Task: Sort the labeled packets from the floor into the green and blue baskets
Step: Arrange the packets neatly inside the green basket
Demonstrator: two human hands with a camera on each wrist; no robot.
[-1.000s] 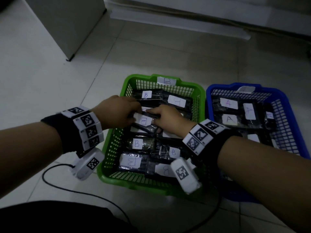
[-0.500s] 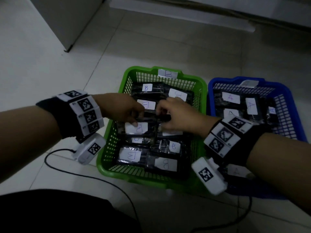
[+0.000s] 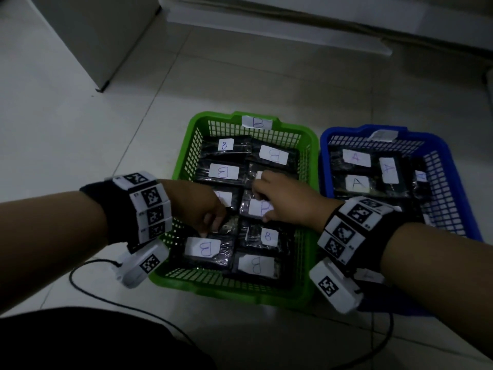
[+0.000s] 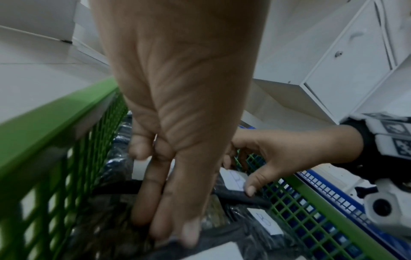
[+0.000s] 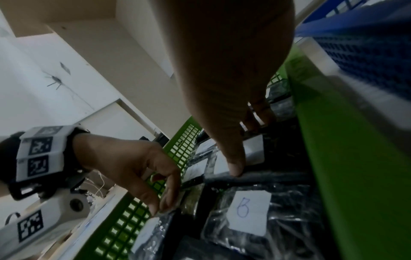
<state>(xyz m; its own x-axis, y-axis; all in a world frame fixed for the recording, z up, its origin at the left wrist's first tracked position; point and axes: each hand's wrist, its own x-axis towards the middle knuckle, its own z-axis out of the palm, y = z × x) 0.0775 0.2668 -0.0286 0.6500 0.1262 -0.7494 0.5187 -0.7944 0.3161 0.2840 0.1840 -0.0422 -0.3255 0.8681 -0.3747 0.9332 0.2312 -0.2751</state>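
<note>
Our right hand (image 3: 288, 201) grips a B packet (image 3: 256, 208) by its edges in the green basket (image 3: 234, 292). Our left hand (image 3: 197, 206) touches a second packet (image 3: 229, 227). Whether its grip pinches, we cannot tell.

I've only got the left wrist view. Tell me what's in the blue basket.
Observer: The blue basket holds dark packets with white labels. The ones I can read say A.
Operator: Read me the tag on the green basket.
Observer: On the far rim of the green basket, the tag says B.
Operator: Check the letters inside it.
Observer: In the head view, every label I can read in there is a B. Several are turned sideways or upside down.
</note>
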